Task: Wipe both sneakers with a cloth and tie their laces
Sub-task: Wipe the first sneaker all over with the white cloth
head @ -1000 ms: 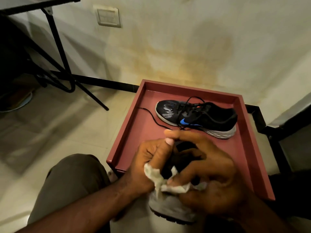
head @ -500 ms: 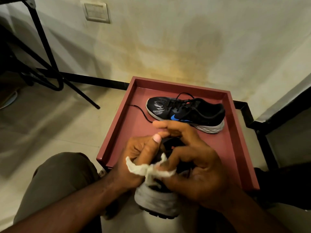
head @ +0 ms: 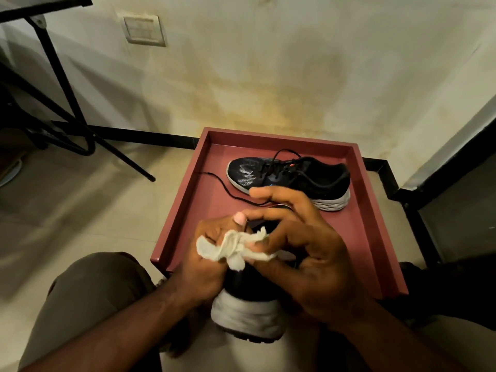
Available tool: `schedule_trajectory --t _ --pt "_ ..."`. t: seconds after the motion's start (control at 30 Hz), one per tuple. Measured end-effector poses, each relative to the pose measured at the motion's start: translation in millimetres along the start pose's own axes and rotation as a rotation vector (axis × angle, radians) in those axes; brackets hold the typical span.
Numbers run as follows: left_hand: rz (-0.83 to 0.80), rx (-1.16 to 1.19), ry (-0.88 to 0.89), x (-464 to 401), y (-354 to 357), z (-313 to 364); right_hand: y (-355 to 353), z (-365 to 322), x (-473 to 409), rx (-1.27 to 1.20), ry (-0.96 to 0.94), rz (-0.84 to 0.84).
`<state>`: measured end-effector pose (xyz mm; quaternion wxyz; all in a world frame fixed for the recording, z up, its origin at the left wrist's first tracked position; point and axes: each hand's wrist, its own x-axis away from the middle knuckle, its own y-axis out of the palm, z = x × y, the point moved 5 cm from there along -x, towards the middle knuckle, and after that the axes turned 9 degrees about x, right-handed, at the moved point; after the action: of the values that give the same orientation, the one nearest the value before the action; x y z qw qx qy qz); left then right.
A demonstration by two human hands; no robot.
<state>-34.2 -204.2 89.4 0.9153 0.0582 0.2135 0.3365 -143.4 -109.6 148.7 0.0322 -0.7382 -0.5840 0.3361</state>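
Both the left hand [head: 206,253] and right hand [head: 303,253] hold a white cloth [head: 236,247] against a sneaker [head: 249,310], near the red tray [head: 375,237].

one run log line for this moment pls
left hand: grips cloth | right hand: pinches cloth, over held sneaker | second sneaker: on tray, lace loose

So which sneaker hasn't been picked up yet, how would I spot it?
Find the red tray on the floor by the wall. The loose sneaker lies at its far end, black with a pale sole, one lace trailing left. No hand touches it, unlike its mate.
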Motion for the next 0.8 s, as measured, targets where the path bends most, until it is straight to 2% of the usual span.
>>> schedule_trajectory --t 0.03,0.07,0.13,0.17,0.23,0.33,0.37,0.5,0.53,0.63,0.67,0.73,0.8 --pt "0.009 0.025 -0.056 3.7 -1.2 -5.0 -0.7 4.9 0.2 -0.052 0.035 0.017" --pt "0.075 -0.004 -0.034 8.0 -9.7 -10.3 -2.9 5.8 0.7 -0.069 0.041 0.007" --pt "0.24 -0.022 -0.113 12.5 -27.6 -19.7 0.5 -1.2 3.5 0.002 -0.039 -0.146" --pt "0.285 0.003 -0.08 10.1 -30.2 -18.8 1.0 -3.0 6.7 0.043 -0.066 -0.217" --pt "0.252 -0.004 -0.008 -2.1 -19.9 -2.8 -1.5 2.4 8.7 0.069 -0.009 -0.214" --pt "0.208 -0.03 -0.003 -13.9 -6.0 14.9 -11.3 19.1 4.4 -0.104 0.154 0.018" --pt "0.207 -0.016 0.004 -14.5 -4.8 15.1 -13.6 23.2 4.4 -0.129 0.184 0.044" --pt "0.299 0.011 -0.045 -11.3 -15.4 13.2 -2.9 14.0 13.1 0.006 0.122 -0.178" --pt "0.298 0.032 -0.051 -11.7 -15.3 12.8 -0.6 14.0 13.5 0.012 0.114 -0.167" --pt "0.272 0.003 -0.046 -10.9 -13.4 15.3 -9.1 26.4 2.5 -0.086 0.232 0.071" --pt "0.267 -0.012 -0.053 -10.4 -12.0 16.3 -13.2 32.6 2.3 -0.117 0.267 0.099" --pt "0.257 -0.023 -0.034 -8.7 -9.4 17.0 -9.9 34.8 5.2 -0.133 0.246 0.023" --pt "0.312 0.034 -0.057 -8.8 -11.9 17.9 2.1 28.4 12.1 -0.111 0.166 -0.111"
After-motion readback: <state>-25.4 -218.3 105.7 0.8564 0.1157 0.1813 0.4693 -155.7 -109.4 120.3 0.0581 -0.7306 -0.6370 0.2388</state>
